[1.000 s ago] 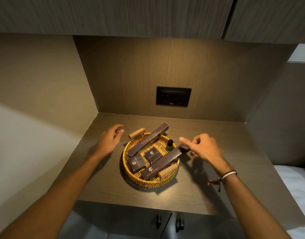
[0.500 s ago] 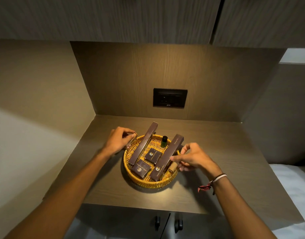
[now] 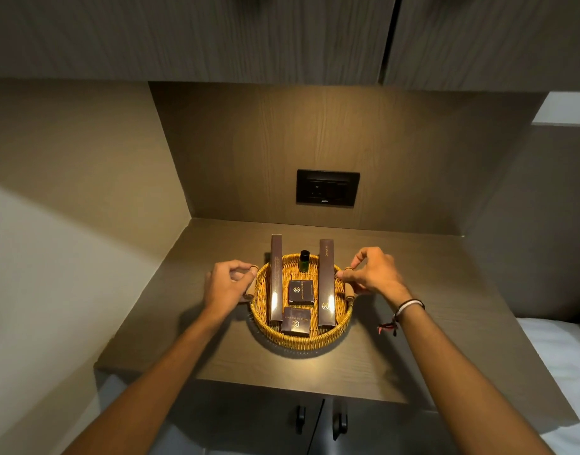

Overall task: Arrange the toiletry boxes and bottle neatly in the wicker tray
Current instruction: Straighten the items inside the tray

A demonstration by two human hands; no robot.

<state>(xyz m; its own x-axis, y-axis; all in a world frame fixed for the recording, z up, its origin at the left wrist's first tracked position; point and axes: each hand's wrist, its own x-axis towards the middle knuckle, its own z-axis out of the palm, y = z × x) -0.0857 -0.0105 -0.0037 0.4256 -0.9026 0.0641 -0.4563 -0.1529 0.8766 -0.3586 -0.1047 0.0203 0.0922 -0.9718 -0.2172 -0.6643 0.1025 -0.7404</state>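
Observation:
A round wicker tray (image 3: 301, 339) sits mid-counter. Two long brown boxes lie in it parallel, pointing away from me: the left long box (image 3: 276, 277) and the right long box (image 3: 326, 282). Between them stand a small green bottle (image 3: 304, 260) at the back, a square box (image 3: 301, 291) in the middle and another square box (image 3: 295, 321) at the front. My left hand (image 3: 228, 285) grips the tray's left wooden handle (image 3: 250, 292). My right hand (image 3: 373, 272) grips the right wooden handle (image 3: 349, 292).
The brown counter (image 3: 413, 339) sits in a wood-panelled niche with a black wall socket (image 3: 328, 187) behind the tray. Overhead cabinets hang above. Cupboard door handles (image 3: 318, 420) show under the front edge. A white bed (image 3: 557, 362) lies at the right.
Both hands closed on the tray's handles and turned the tray; the long boxes went from diagonal to pointing straight away from me. The right hand left the long box.

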